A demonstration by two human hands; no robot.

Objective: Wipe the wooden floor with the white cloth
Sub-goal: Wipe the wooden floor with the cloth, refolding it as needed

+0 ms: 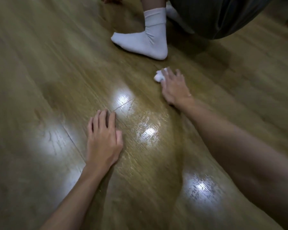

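No text, label, brand, number or sign can be read anywhere in this view. The wooden floor point(56, 80) shows only grain and glare, and the white cloth point(159, 76) and the white sock point(145, 42) are plain, with no print or mark.

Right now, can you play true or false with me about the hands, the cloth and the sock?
1. The right hand presses the white cloth on the wooden floor. True.
2. The left hand holds a sponge. False: it rests bare on the floor, holding nothing.
3. A foot in a white sock stands beyond the cloth. True.
4. The cloth lies spread out flat. False: it is bunched up under the fingers.
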